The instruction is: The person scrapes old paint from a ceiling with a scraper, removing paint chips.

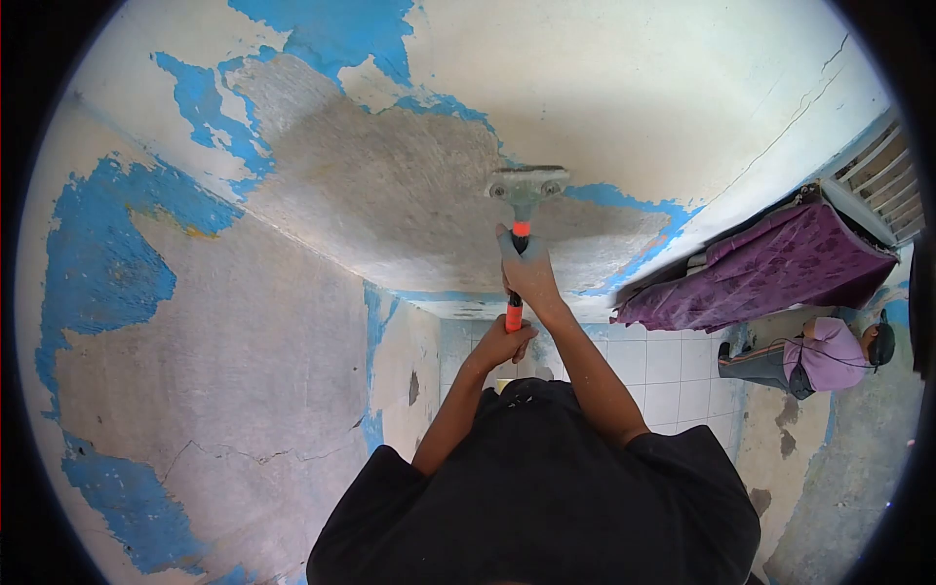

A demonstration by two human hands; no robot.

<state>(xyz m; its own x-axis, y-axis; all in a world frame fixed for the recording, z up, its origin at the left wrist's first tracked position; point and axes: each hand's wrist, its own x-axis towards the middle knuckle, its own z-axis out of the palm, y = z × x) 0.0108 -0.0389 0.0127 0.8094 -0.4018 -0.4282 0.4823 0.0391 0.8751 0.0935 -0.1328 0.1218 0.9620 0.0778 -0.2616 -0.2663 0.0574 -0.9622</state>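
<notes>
**Scraper runs straight up from both fists to the ceiling**

Both my hands are clamped on the orange-and-black handle of a wide metal-bladed scraper (pixel 526 185). My right hand (pixel 527 271) sits high, just under the blade head. My left hand (pixel 502 343) grips the butt end, lower and nearer my body. The handle's long axis points away from me, up to the white ceiling (pixel 604 88). There the blade lies crosswise at the edge of a bare grey plaster patch (pixel 390 195), with a strip of blue paint (pixel 624 200) just beside it.

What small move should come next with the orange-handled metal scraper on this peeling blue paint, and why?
Probably push the orange-handled metal scraper sideways into the blue paint strip beside its blade. The left hand and right hand both grip the handle, and the grey plaster opposite is bare.
</notes>
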